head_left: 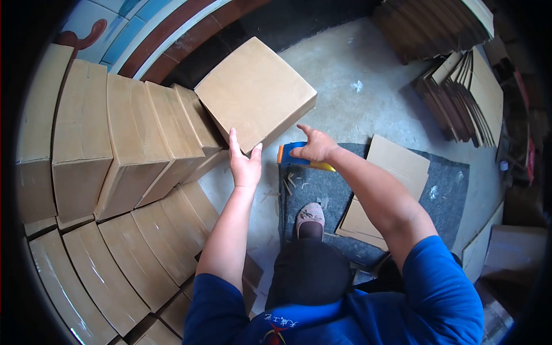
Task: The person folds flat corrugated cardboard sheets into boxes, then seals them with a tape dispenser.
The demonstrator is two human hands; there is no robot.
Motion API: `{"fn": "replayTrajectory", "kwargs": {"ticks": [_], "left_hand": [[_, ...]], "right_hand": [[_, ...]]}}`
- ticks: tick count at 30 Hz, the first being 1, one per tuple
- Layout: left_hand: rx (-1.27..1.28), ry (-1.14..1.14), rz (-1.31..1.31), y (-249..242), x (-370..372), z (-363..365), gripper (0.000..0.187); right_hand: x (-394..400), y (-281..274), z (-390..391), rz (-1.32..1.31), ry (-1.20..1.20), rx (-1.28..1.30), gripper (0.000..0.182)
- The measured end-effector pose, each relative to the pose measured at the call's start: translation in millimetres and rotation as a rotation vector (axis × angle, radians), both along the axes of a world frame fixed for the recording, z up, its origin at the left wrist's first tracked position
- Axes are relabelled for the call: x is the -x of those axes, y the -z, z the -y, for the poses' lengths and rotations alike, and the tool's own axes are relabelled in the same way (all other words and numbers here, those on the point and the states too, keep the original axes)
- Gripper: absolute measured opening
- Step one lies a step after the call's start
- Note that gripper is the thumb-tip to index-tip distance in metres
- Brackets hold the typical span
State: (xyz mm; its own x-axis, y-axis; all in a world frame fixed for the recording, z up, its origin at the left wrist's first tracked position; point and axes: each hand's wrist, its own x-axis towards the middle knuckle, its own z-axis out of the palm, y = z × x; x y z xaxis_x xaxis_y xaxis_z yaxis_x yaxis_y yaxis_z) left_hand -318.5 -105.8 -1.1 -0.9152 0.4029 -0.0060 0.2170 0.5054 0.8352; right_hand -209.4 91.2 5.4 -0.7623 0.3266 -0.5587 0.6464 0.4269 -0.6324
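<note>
A closed cardboard box (257, 95) is tilted against the end of the stacked boxes. My left hand (245, 168) grips its near corner, with the fingers on one side and the thumb on the other. To the right of the box, my right hand (315, 145) is wrapped round what looks like a tape dispenser (295, 154), blue with an orange front edge and a yellow lower part. My right index finger points out toward the box without touching it. The palm side of the right hand is hidden.
Rows of cardboard boxes (135, 126) are stacked along the left. Folded cardboard sheets (397, 167) lie on a dark mat (448, 190) by my foot. Bundles of flat cartons (460, 92) stand at the right. Scraps (290, 181) litter the mat's edge.
</note>
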Motion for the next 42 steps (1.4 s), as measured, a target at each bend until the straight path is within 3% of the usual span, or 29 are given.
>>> {"fn": "replayTrajectory", "kwargs": {"ticks": [1, 3, 4, 8, 11, 12, 14, 15, 19, 21, 23, 25, 26, 29, 32, 36, 39, 42], "left_hand": [[-0.160, -0.011, 0.134, 6.8, 2.5, -0.8, 0.081], [-0.127, -0.020, 0.095, 14.0, 1.5, 1.6, 0.080], [-0.090, -0.032, 0.055, 11.2, -1.0, 3.3, 0.079], [0.041, -0.140, -0.115, 4.7, -3.9, 15.5, 0.075], [0.114, -0.235, -0.187, 13.9, 6.2, 36.9, 0.072], [0.003, -0.270, -0.075, 27.0, 13.9, 46.2, 0.070], [0.041, -0.341, -0.044, 9.6, 12.1, 42.9, 0.069], [-0.107, -0.354, -0.049, 10.9, 18.0, 41.9, 0.066], [-0.178, -0.424, 0.008, 0.3, 10.1, 36.5, 0.062], [-0.218, -0.616, 0.290, -15.1, -5.7, 29.9, 0.059], [-0.271, -0.589, 0.295, -11.4, -20.5, 35.9, 0.055], [-0.238, -0.401, 0.420, -43.0, -45.2, 30.6, 0.049], [-0.266, -0.283, 0.431, -17.2, -36.7, 40.4, 0.038], [-0.197, 0.102, 0.426, -86.7, -70.7, 14.1, 0.031], [-0.169, 0.500, 0.406, -156.6, -99.4, -23.5, 0.030], [0.204, 1.121, 0.186, -229.3, -145.8, -83.3, 0.043], [0.449, 1.294, 0.195, -226.5, -183.8, -141.8, 0.044], [0.470, 1.161, 0.210, -149.9, -222.6, -182.5, 0.043]], "right_hand": [[1.2, -3.2, -1.9, 0.078, 0.106, -0.029, 0.092], [2.1, -2.9, -11.1, 0.212, 0.267, -0.114, 0.084], [1.6, -5.8, -18.4, 0.240, 0.287, -0.132, 0.091], [15.3, -22.6, -26.9, 0.221, 0.077, -0.293, 0.101], [36.6, -40.2, -14.8, 0.154, -0.066, -0.294, 0.090], [44.0, -46.2, -8.7, 0.125, -0.072, -0.281, 0.089], [60.9, -53.7, 4.2, 0.128, 0.013, -0.249, 0.088], [68.2, -56.7, 9.8, 0.132, 0.059, -0.229, 0.086], [56.1, -70.5, 19.9, 0.141, 0.135, -0.214, 0.085], [23.5, -82.6, 14.3, 0.160, -0.017, -0.214, 0.083], [-23.3, -83.5, 5.2, 0.158, -0.107, -0.287, 0.076], [-79.5, -87.3, -10.5, 0.166, -0.130, -0.292, 0.070], [-106.4, -94.4, -19.9, 0.186, -0.136, -0.303, 0.068], [-198.8, -116.0, -39.5, 0.190, -0.099, -0.406, 0.063], [-271.2, -178.5, -39.4, 0.278, -0.068, -0.500, 0.056], [-348.4, -252.4, -15.2, 0.294, -0.042, -0.590, 0.050], [-392.3, -286.4, 20.0, 0.210, -0.046, -0.682, 0.043], [-429.7, -291.5, 49.3, 0.061, -0.057, -0.706, 0.042]]}}
